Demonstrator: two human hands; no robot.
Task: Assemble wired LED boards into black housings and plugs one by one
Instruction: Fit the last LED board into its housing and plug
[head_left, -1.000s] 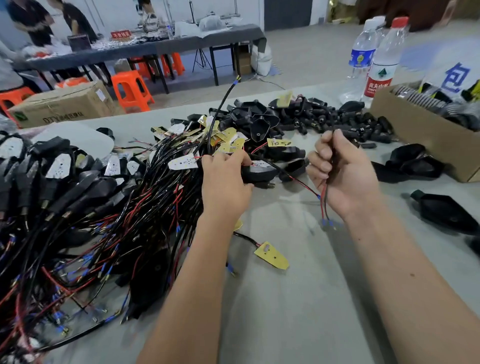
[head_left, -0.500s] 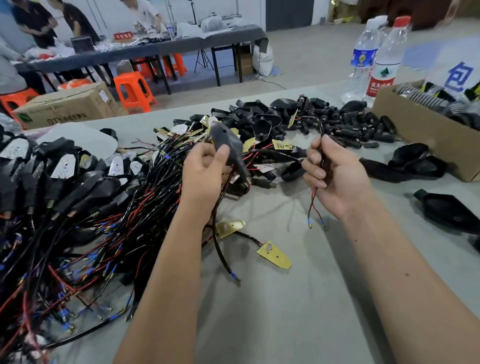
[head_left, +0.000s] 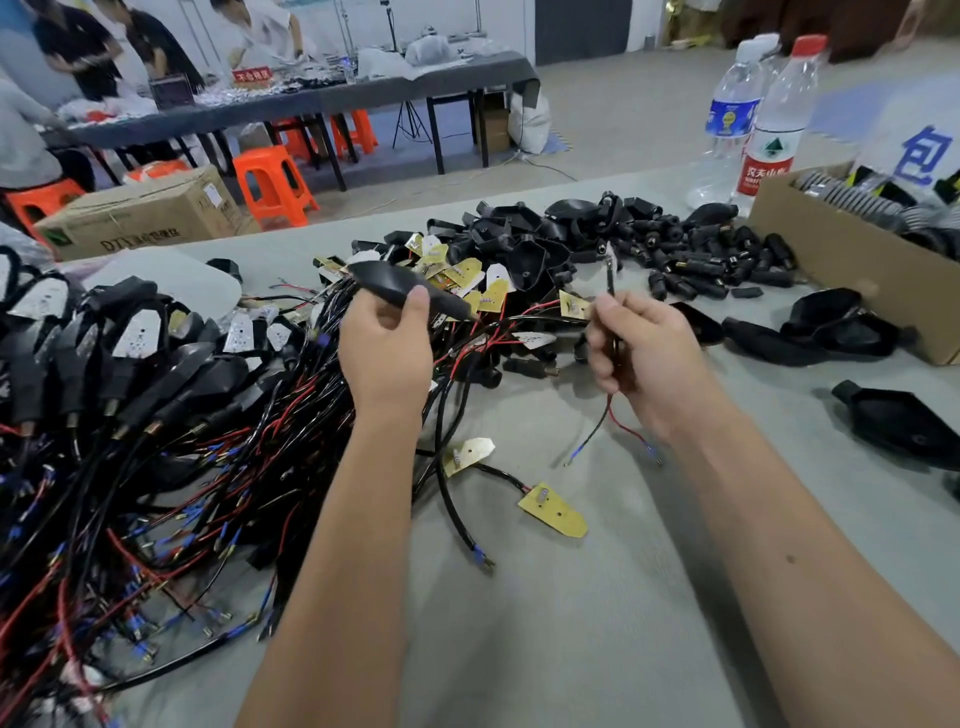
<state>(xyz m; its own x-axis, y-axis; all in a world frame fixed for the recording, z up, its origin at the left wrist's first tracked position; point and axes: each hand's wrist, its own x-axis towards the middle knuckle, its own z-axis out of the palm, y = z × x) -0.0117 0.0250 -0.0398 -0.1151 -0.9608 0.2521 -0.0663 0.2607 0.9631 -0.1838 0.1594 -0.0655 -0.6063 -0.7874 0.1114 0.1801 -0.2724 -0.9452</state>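
Note:
My left hand (head_left: 387, 345) grips a black housing (head_left: 400, 285), lifted above the heap of wired LED boards (head_left: 467, 275). My right hand (head_left: 641, 348) pinches a thin wire pair (head_left: 613, 421); its red and black ends with blue terminals hang below my palm, and the top sticks up past my fingers. Behind my hands lies a pile of empty black housings (head_left: 524, 244) and small black plugs (head_left: 696, 260). Two loose yellow LED boards (head_left: 553, 509) on black leads lie on the table between my forearms.
A big tangle of finished units with red and black wires (head_left: 130, 415) fills the left. A cardboard box (head_left: 852, 260) and two water bottles (head_left: 769, 119) stand at the right. More black housings (head_left: 904, 421) lie at the right. People work at a far table (head_left: 311, 98).
My left hand has picked a black housing out of the heap and raised it. My right hand has kept its hold on the wire pair and shifted slightly.

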